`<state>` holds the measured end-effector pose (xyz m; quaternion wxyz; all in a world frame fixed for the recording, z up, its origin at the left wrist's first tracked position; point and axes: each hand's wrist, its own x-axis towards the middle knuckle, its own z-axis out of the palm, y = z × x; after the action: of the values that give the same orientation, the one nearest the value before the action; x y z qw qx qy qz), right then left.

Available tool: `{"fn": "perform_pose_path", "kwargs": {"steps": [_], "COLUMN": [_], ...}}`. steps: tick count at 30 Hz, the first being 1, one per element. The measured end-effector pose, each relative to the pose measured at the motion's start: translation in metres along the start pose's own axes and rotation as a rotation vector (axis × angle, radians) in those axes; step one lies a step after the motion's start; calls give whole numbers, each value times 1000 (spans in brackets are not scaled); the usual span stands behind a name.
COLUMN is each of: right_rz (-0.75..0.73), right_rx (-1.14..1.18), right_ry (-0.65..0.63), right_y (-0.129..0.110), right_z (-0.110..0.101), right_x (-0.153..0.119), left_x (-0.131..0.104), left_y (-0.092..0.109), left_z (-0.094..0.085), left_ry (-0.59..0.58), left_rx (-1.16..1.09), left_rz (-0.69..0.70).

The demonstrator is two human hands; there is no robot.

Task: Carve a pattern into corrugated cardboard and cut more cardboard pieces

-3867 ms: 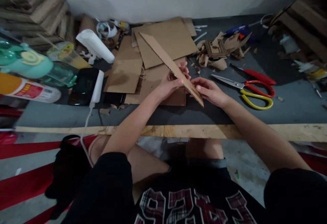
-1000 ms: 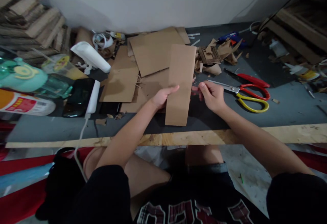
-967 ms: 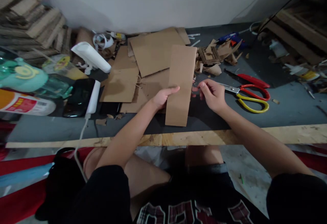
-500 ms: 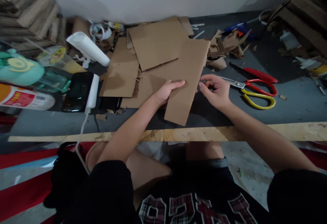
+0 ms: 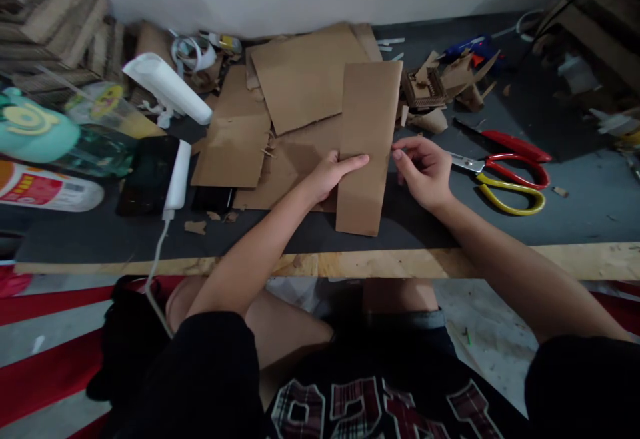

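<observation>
A long cardboard strip (image 5: 367, 112) stands nearly upright in view above the table. My left hand (image 5: 333, 173) grips its left side, thumb across the front and the other fingers hidden behind. At the strip's right edge, my right hand (image 5: 423, 169) has its thumb and index finger brought together; whether a bit of cardboard is between them is too small to tell. Behind the strip lie a large cardboard sheet (image 5: 300, 85) and a smaller cardboard piece (image 5: 233, 139). Scissors (image 5: 517, 175) with one red and one yellow handle lie right of my right hand.
A red-handled knife (image 5: 517, 145) lies beyond the scissors. Cardboard scraps (image 5: 467, 79) and a blue glue gun (image 5: 467, 47) are at the back right. To the left are a black phone (image 5: 147, 175), a white device with a cable (image 5: 177, 175) and bottles (image 5: 55, 189). The table's wooden edge (image 5: 310, 264) runs in front.
The cardboard strip has turned from a slant to nearly upright, its lower end swinging slightly up. My right hand stays close to its right edge.
</observation>
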<state>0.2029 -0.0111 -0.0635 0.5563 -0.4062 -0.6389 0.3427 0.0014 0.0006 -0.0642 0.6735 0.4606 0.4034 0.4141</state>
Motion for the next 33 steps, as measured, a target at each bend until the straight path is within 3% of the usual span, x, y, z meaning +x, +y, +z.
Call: {"fn": "perform_pose_path", "kwargs": {"steps": [6, 16, 23, 33], "right_rz": [34, 79, 95, 0], "right_rx": [-23, -29, -26, -177], "right_ry": [17, -78, -63, -102], "right_y": [0, 4, 4, 1], "right_z": [-1, -1, -2, -5], "right_x": [1, 2, 2, 4], "left_x": [-2, -2, -2, -3], "left_y": [1, 2, 3, 4], "left_z": [-3, 0, 3, 1], "left_ry": [13, -2, 56, 11], "left_rx": [38, 78, 49, 37], "left_rz": [-31, -33, -55, -68]}}
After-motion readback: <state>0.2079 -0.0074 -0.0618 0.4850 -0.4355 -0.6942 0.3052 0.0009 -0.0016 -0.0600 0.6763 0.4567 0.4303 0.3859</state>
